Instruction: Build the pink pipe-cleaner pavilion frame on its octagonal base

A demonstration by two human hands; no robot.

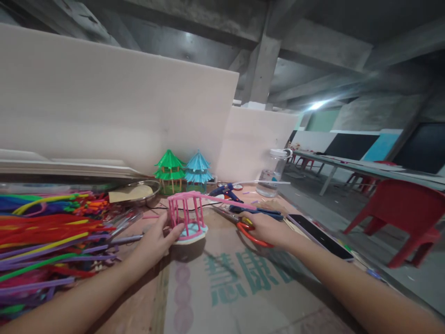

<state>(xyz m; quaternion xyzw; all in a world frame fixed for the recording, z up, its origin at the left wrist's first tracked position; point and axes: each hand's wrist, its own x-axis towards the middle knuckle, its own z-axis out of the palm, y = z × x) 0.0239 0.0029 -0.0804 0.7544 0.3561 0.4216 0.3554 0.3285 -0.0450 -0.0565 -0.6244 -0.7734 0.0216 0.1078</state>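
Note:
My left hand point(162, 235) is closed on a small pink pipe-cleaner frame point(187, 196) with upright posts. The frame stands on a pale blue scalloped base point(193, 236). A long pink strip point(225, 200) runs out from its top to the right. In my right hand point(267, 228) is a pair of scissors point(256, 240) with orange handles, its blades pointing left toward the frame. Behind the frame are a green pagoda model point(169, 162) and a blue pagoda model point(198, 163). A blue glue gun point(227, 191) lies beyond the scissors.
Bundles of coloured pipe cleaners point(48, 232) cover the left side, beside a metal dish point(149, 188). Printed cardboard point(194, 297) lies beneath my hands. Dark blue pliers point(271, 213), a phone point(320, 236) and a clear bottle point(271, 174) are rightward. A red chair point(399, 208) stands beyond the table.

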